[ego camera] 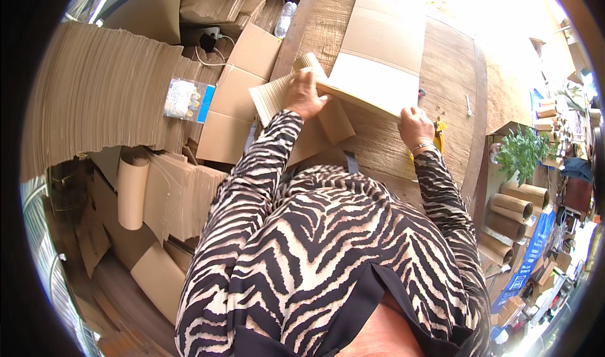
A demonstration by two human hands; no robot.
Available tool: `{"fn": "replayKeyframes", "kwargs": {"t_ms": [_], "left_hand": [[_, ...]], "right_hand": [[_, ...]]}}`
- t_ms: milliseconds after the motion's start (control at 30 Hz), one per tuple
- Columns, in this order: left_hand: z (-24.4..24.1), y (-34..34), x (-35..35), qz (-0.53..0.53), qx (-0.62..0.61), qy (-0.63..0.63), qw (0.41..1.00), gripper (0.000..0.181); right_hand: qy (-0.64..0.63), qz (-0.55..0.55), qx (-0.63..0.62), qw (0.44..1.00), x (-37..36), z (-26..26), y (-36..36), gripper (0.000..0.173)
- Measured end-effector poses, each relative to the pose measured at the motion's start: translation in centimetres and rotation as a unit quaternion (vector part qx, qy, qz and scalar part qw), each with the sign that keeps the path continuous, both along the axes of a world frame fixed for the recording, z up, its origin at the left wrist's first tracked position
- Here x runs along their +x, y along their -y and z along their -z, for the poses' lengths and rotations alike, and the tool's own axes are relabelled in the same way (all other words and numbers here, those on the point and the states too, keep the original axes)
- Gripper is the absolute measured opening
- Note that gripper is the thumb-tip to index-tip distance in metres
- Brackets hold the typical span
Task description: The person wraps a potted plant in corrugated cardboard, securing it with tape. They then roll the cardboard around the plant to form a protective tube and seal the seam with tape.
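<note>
A long creased cardboard sheet (383, 40) runs away from me over the wooden table (446, 73). Its near edge is raised, and both hands grip it by the corners. My left hand (307, 94) pinches the left corner, its thumb along the edge. The right corner is between the fingers of my right hand (417, 128). Beneath and beside my left hand are loose corrugated cardboard pieces (338, 120), some crossing each other. Close to my right wrist lies a yellow-handled tool (439, 137), partly hidden.
Tall stacks of flat cardboard (104, 87) stand at the left, with a plastic packet (186, 99) by them. Below is a cardboard roll (132, 191). A plastic bottle (285, 19) lies beyond the table's left edge. Cardboard tubes (513, 208) and a leafy plant (522, 154) are at right.
</note>
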State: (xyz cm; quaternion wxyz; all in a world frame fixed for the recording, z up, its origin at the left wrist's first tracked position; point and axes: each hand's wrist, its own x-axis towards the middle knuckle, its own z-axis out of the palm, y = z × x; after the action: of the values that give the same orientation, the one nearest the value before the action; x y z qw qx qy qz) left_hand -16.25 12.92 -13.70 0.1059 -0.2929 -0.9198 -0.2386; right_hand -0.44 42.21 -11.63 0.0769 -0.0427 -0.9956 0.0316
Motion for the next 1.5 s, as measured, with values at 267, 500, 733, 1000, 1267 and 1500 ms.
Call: {"fn": "replayKeyframes", "kwargs": {"t_ms": [267, 500, 733, 1000, 1267, 1500], "left_hand": [[3.7, -1.6, 0.2, 0.297, -0.238, 0.096, 0.920, 0.028], [13.5, -3.8, -1.3, 0.193, -0.303, 0.398, 0.844, 0.035], [8.7, 7.0, -0.1, 0.225, -0.518, 0.325, 0.758, 0.028], [10.5, 0.5, 8.9, 0.174, -0.107, 0.139, 0.969, 0.055], [17.5, 0.5, 8.9, 0.145, -0.123, 0.158, 0.969, 0.058], [17.8, -0.2, 7.6, 0.165, -0.125, 0.157, 0.966, 0.058]], "right_hand": [[-0.057, 0.023, -0.025, 0.998, -3.0, -1.3, 2.1, 0.017], [0.006, 0.001, -0.022, 1.000, -3.7, 0.3, 6.3, 0.005], [0.132, 0.010, -0.034, 0.991, 0.8, 9.4, 6.0, 0.008], [0.232, -0.105, -0.085, 0.963, 0.5, 14.6, 5.5, 0.013], [0.092, -0.110, -0.115, 0.983, -1.4, 16.3, -0.9, 0.024], [0.175, -0.042, 0.106, 0.978, -8.9, 16.5, -14.8, 0.035]]}}
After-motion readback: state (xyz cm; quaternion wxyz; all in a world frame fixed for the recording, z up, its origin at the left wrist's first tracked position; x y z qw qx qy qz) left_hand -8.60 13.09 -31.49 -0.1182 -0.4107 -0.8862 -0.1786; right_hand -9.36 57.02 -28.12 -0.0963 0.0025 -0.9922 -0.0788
